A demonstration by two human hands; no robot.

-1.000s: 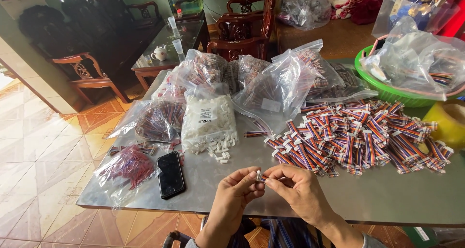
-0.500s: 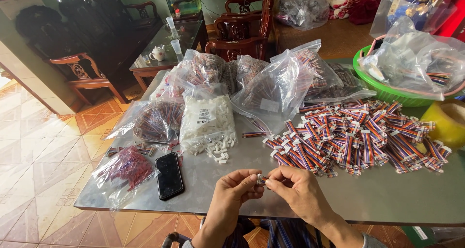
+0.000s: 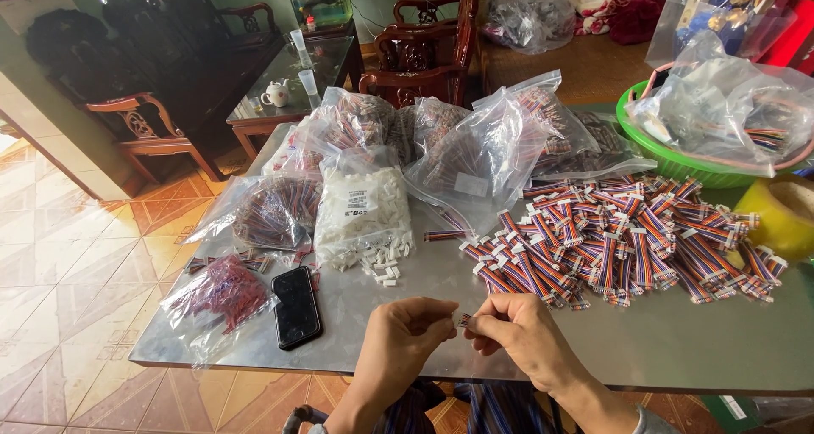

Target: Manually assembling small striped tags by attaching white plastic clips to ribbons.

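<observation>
My left hand (image 3: 405,341) and my right hand (image 3: 517,336) meet fingertip to fingertip over the near edge of the grey table (image 3: 661,341). Between them they pinch a short multicoloured ribbon cable piece (image 3: 464,319), mostly hidden by the fingers. A wide heap of the same striped cable pieces with white connectors (image 3: 627,247) lies beyond my right hand. An open bag of small white plastic connectors (image 3: 363,214) sits beyond my left hand, with several spilled at its mouth (image 3: 386,264).
A black phone (image 3: 296,305) lies left of my hands, next to a bag of red wire pieces (image 3: 222,292). More clear bags of cables (image 3: 492,146) crowd the far side. A green basket (image 3: 670,150) and a yellow tape roll (image 3: 784,214) stand at right. Wooden chairs (image 3: 424,48) stand behind.
Both hands stay together on the small cable piece, with only slight finger movement. Nothing else on the table has moved.
</observation>
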